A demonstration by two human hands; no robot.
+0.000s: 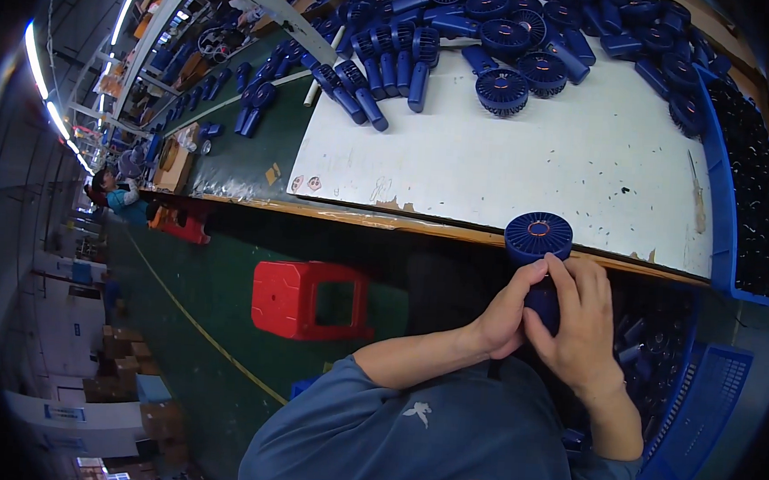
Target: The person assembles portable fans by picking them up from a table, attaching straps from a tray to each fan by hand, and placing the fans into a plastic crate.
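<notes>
I see the white bench filling most of the upper view, its top scuffed & its near wooden edge worn. Along its far side lies a big heap of dark blue handheld fans, round grille heads and handles tangled every way; a few more sit on the green conveyor belt to the left of the bench. A blue crate stands at lower right w/ more blue parts inside, and a bin of black parts runs along the right edge of the bench. Below the bench, on the green floor, there's a red plastic stool. Far left, another person in a teal top sits beside the line.

Both of my hands meet just below the near bench edge. The left hand & right hand are each closed round the handle of one blue fan, fingers wrapped, thumbs up near the head. The fan stands upright, its round grille head poking above my fingers, in front of the bench edge, not resting on it. A thin screwdriver-like tool lies alone on the bench at right, well apart from my hands.
</notes>
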